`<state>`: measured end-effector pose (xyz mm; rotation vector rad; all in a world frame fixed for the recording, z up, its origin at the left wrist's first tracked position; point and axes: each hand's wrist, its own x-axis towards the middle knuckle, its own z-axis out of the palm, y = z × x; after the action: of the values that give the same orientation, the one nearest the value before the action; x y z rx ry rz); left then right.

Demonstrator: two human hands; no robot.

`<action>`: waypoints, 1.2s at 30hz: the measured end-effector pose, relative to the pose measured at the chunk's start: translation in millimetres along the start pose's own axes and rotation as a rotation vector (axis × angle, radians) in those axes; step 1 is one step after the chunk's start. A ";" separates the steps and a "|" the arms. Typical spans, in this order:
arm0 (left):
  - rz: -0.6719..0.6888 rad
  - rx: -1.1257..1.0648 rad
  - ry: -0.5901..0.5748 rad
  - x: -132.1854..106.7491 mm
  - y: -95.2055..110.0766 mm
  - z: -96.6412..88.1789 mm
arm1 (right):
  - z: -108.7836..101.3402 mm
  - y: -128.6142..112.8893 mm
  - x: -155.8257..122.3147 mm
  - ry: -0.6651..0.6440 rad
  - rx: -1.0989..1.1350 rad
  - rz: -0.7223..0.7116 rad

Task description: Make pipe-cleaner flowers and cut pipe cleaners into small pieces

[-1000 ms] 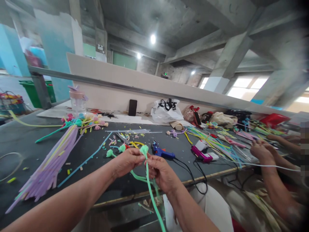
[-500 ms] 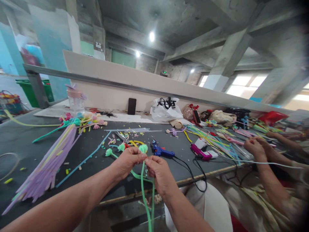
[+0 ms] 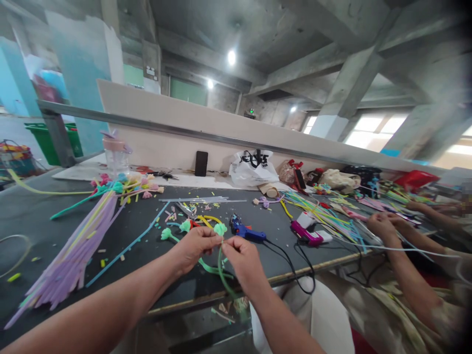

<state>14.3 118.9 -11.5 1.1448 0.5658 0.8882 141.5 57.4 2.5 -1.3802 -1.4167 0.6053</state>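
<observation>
My left hand (image 3: 199,246) pinches a green pipe-cleaner flower (image 3: 220,229) just under its curled head. Close beside it, my right hand (image 3: 241,255) is closed, thumb and forefinger pressed on the stem below the head. From there a green pipe cleaner (image 3: 222,275) bends down past the table edge; my fingers hide where it joins. Another green flower (image 3: 165,233) lies on the table left of my hands, and a blue glue gun (image 3: 249,232) rests just beyond my right hand.
A bundle of purple pipe cleaners (image 3: 77,246) lies at left, near a clear bottle (image 3: 116,155). A magenta glue gun (image 3: 308,233) and its black cord lie at right. Behind stand a phone (image 3: 201,163) and white bag (image 3: 254,167). Another person's hands (image 3: 385,228) work at right.
The long green strands that hung straight down between my hands now curve in a shorter bend under my right hand. Both hands stay nearly in place, still pinching.
</observation>
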 end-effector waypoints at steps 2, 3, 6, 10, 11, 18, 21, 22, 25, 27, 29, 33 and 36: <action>-0.006 -0.055 -0.120 -1.4 4.2 0.8 | -7.6 -2.1 2.1 -0.113 0.400 0.195; -0.006 -0.071 -0.155 -2.7 6.6 1.9 | -11.3 -3.5 2.3 -0.160 0.557 0.252; 0.008 -0.082 -0.194 -7.9 13.2 6.9 | -20.2 -7.9 0.7 -0.257 0.813 0.309; 0.014 -0.112 -0.179 -15.5 16.8 12.6 | -23.6 -13.0 -1.8 -0.405 0.947 0.344; 0.011 -0.117 -0.161 -17.7 16.6 13.9 | -23.1 -13.5 -2.6 -0.445 0.961 0.349; 0.023 -0.190 0.006 -39.2 11.9 27.9 | -19.6 -12.0 -12.2 -0.595 0.972 0.414; 0.093 -0.130 0.062 -46.5 12.4 34.0 | -21.8 -14.7 -15.0 -0.533 0.852 0.395; 0.118 -0.097 0.098 -48.3 13.0 35.4 | -22.5 -16.3 -15.4 -0.488 0.778 0.369; 0.157 0.003 0.228 -52.0 14.1 38.4 | -22.1 -20.8 -17.0 -0.353 0.404 0.228; 0.157 0.060 0.291 -52.9 12.7 40.1 | -19.1 -21.4 -19.9 -0.249 0.083 0.076; 0.152 0.100 0.342 -52.4 8.8 42.0 | -14.4 -18.9 -25.2 -0.141 -0.210 -0.103; 0.134 0.075 0.484 -49.0 -2.9 44.3 | -6.1 -9.2 -35.0 -0.040 -0.537 -0.350; 0.083 -0.008 0.474 -50.3 -6.5 42.8 | -7.4 -6.5 -31.8 -0.067 -0.430 -0.310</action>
<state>21.9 53.2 -5.7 0.9558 0.9032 1.2448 139.6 24.2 0.8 -1.4317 -1.8445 0.1484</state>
